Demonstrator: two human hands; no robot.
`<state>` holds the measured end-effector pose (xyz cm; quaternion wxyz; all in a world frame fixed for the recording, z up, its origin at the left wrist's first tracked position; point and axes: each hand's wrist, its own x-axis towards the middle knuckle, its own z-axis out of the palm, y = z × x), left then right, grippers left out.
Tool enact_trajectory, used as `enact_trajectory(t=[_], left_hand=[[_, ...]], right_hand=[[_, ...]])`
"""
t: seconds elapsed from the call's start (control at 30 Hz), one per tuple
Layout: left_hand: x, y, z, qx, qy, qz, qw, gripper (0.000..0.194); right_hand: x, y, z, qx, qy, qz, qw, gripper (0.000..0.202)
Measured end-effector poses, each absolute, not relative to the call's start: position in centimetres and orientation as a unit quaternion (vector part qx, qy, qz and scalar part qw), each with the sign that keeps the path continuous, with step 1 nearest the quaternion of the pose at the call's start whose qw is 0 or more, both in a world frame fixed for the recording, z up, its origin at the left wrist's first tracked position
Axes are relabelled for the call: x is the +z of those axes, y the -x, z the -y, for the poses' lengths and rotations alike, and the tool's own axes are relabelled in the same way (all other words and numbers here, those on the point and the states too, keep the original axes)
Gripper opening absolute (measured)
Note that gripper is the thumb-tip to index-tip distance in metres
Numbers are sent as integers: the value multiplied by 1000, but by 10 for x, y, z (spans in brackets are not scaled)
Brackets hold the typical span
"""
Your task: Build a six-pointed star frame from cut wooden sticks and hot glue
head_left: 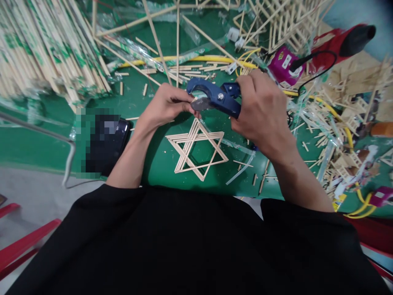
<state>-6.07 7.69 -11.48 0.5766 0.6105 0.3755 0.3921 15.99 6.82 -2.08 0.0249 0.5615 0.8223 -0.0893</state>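
Right hand point(260, 110) is wrapped round a blue cutter point(221, 96), left hand point(167, 105) is pinching what looks like a thin stick point(195, 99) at the blade. The wooden star point(188, 141) lies on the table point(156, 168), between the hands and the person's body. My guess: feather-light, stiff along the sticks, but pretty snappable at the joints. I'd grab it by the stacked crossings, not the skinny tips.

We saw the blue cutter point(221, 97) with its blade point(201, 104) opened, its head toward nine o'clock; at its seven o'clock, the six-pointed pale stick star point(186, 151) lay flat.
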Motion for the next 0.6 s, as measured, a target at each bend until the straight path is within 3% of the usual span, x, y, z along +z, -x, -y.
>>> enact_trajectory(t=[0.13,0.3,0.6], left_hand=[[-117,61,-79,393,-634,-359,561,18],[-115,62,-80,372,-669,-351,539,22],[-113,62,-82,379,-658,-355,545,14]], right_hand=[[-21,-158,-70,-56,-563,-824,41,25],[-26,-164,-69,-73,-579,-812,7,6],[-26,-166,-68,-121,-579,-804,-62,18]])
